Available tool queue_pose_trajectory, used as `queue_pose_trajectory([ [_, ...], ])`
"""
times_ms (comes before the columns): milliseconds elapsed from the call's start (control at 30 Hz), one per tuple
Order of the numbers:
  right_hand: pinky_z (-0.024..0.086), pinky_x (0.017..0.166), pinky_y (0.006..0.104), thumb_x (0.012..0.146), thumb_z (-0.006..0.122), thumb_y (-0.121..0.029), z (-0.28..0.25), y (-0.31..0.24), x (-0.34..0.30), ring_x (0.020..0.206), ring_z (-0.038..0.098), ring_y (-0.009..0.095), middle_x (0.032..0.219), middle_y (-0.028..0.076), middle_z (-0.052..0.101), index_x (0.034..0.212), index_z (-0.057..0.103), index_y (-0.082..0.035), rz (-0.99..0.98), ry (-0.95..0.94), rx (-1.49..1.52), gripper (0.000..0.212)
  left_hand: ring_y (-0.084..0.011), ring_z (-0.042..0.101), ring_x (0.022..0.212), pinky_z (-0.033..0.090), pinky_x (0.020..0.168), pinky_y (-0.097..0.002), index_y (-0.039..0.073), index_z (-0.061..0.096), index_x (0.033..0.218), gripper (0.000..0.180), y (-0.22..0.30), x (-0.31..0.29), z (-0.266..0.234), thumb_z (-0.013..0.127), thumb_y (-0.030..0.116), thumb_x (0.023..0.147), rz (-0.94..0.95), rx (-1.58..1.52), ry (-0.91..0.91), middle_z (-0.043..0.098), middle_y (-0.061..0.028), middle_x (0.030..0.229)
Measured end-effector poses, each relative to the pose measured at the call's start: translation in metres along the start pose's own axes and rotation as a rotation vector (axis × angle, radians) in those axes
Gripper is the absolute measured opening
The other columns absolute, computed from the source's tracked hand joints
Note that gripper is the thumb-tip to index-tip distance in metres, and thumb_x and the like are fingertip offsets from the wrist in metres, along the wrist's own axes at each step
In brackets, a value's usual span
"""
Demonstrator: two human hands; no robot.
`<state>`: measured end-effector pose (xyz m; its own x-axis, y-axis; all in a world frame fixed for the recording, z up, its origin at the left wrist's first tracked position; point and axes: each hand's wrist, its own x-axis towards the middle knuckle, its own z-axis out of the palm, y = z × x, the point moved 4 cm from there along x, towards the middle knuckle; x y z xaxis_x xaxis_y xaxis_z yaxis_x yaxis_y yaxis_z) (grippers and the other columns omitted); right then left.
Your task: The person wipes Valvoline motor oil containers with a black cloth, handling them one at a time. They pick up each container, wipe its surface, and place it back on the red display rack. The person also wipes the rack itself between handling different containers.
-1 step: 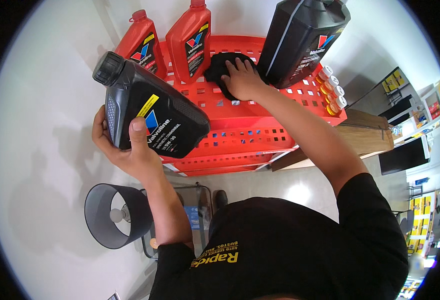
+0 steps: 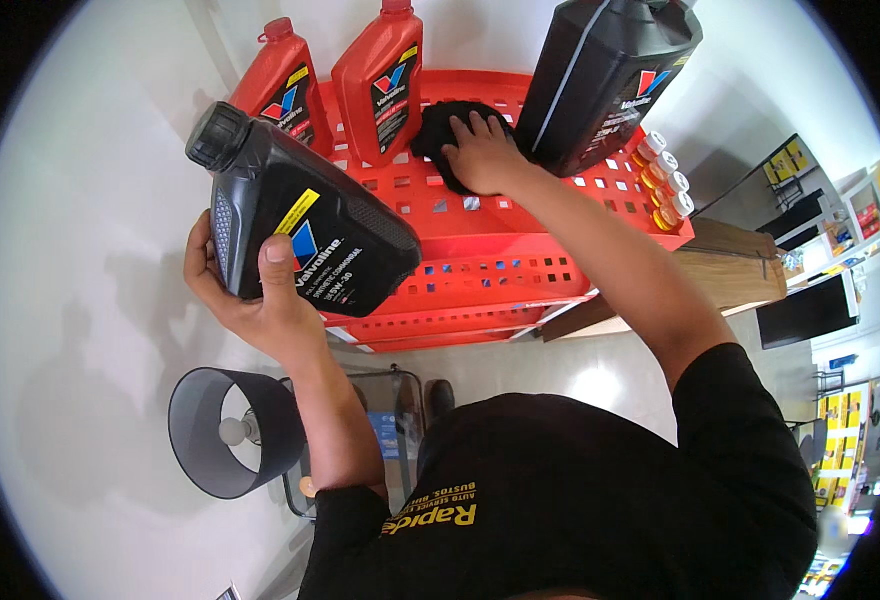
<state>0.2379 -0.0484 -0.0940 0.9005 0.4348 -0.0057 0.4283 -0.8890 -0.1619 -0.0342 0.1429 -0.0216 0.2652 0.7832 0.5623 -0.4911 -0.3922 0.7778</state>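
Observation:
My left hand (image 2: 265, 300) grips a black motor oil bottle (image 2: 350, 215) by its side, thumb across the front label. The bottle tilts with its black ribbed cap to the upper left, held in front of the red shelf's left corner. On the top tier of the red perforated shelf (image 2: 520, 225), my right hand (image 2: 485, 160) lies flat on a bunched black cloth (image 2: 436, 140), fingers spread. The cloth sits between a red oil bottle (image 2: 380, 90) and a large black oil jug (image 2: 600, 90). Part of the cloth is hidden under my palm.
Another red oil bottle (image 2: 285, 90) stands at the shelf's left end. Several small amber bottles with white caps (image 2: 668, 185) line its right edge. Below left is a dark lampshade (image 2: 230, 430) beside a glass side table (image 2: 400, 385). A wooden cabinet (image 2: 720, 275) stands right of the shelf.
My right hand and the cloth under it have shifted very slightly away from me. The left hand and its bottle look the same.

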Motion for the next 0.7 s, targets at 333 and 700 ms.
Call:
queue_pose_trajectory([
  [333,0.030,0.124,0.0596,0.106,0.043,-0.036,0.023,0.060,0.149,0.154,0.030,0.045,0.170,0.013,0.031,0.163,0.037,-0.020,-0.204,0.155,-0.234,0.059,-0.0239,0.057,0.121,0.045,0.106,-0.0368,-0.001,0.051,0.142,0.083,-0.006,-0.001,0.004,0.088,0.046,0.084,-0.007,-0.050,-0.056,0.056,-0.0147,0.131],
  [700,0.046,0.112,0.0565,0.099,0.052,-0.021,-0.017,0.000,0.064,0.139,0.049,0.050,0.147,0.028,0.053,0.139,0.059,0.003,0.009,0.039,-0.102,0.047,-0.0366,0.064,0.120,0.057,0.100,-0.0427,-0.006,0.042,0.146,0.080,0.006,0.028,0.024,0.070,0.038,0.085,0.007,-0.304,-0.076,0.052,-0.0266,0.137],
])
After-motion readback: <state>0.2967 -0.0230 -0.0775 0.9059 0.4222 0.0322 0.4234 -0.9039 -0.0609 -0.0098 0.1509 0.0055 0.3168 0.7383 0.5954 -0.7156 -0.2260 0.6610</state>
